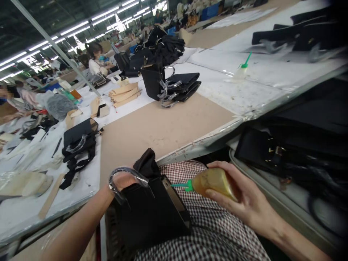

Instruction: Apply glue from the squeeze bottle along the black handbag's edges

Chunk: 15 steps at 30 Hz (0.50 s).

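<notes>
A black handbag (152, 214) rests tilted on my lap, over a checked cloth. Its curved handle (129, 170) is wrapped in clear plastic. My left hand (123, 180) reaches beneath that handle to the bag's top; its fingers are hidden behind the bag. In my right hand (244, 199) lies a squeeze bottle (214, 182) of amber liquid, held sideways with fingers and thumb around it. Its thin green nozzle (181, 185) points left at the bag's side edge, where a brownish strip (175, 197) shows. Whether the tip touches is unclear.
On the table, a brown board (168, 127) bears stacked black bags (174, 87). Another green-tipped bottle (243, 69) stands farther right. A black bag with straps (80, 141) lies left. Dark bags fill a bin (266, 148) beside me. A person (99, 63) sits across.
</notes>
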Tool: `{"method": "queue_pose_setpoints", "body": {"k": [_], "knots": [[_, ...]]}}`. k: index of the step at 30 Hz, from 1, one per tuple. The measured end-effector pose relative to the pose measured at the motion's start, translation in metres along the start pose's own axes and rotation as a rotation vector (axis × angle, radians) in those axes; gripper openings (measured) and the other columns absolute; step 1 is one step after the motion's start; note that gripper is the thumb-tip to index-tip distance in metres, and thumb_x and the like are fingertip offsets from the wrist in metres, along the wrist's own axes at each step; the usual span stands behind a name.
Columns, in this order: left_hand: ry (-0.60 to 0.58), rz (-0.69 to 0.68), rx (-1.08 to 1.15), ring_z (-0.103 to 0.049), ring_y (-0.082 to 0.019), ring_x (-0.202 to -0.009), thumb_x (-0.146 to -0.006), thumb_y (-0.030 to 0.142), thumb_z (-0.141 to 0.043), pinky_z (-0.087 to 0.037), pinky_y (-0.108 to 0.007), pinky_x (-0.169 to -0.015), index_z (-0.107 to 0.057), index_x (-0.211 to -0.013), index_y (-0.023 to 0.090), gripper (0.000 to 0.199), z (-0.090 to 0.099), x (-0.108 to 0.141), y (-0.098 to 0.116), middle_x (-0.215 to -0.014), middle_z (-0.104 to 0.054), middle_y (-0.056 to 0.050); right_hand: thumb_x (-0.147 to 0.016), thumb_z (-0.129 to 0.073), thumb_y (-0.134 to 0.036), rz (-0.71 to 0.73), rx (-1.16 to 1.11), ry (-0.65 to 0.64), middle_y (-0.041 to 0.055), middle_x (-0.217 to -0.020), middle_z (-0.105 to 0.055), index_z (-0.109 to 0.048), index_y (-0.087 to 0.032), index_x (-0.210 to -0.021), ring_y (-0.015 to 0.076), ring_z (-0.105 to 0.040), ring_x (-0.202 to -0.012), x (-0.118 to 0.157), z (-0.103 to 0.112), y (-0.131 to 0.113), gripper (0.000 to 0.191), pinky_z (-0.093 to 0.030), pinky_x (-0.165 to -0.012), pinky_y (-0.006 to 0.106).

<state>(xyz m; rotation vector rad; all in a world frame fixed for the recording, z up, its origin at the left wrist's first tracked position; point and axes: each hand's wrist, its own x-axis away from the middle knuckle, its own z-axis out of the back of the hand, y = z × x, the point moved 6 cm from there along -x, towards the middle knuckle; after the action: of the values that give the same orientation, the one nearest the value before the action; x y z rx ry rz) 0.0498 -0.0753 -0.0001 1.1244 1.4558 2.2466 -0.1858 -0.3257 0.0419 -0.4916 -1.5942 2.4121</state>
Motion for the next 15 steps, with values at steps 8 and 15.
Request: {"method": "queue_pose_setpoints", "body": {"k": [8,15], "knots": [[-0.175,-0.073,0.113,-0.071,-0.029,-0.097,-0.06,0.023,-0.087,-0.053,-0.046,-0.1,-0.074,-0.109,0.01,0.052,-0.008,-0.009,-0.004,-0.083,-0.077,0.0,-0.099,-0.072,-0.046,0.154,0.091,-0.03,0.0038,-0.12,-0.059,-0.051,-0.028,-0.132,0.0268,-0.059,-0.104,-0.019,-0.013,0.001,0.043,-0.05,-0.087,0.039],[-0.212,-0.065,0.201,-0.072,-0.031,-0.091,-0.053,0.032,-0.095,-0.061,-0.045,-0.09,-0.072,-0.117,0.015,0.07,-0.014,-0.01,-0.001,-0.078,-0.077,-0.001,-0.101,-0.07,-0.042,0.257,0.141,-0.066,0.006,-0.119,-0.058,-0.05,-0.024,-0.133,0.0266,-0.058,-0.105,-0.024,-0.02,-0.004,0.041,-0.05,-0.088,0.038]]}}
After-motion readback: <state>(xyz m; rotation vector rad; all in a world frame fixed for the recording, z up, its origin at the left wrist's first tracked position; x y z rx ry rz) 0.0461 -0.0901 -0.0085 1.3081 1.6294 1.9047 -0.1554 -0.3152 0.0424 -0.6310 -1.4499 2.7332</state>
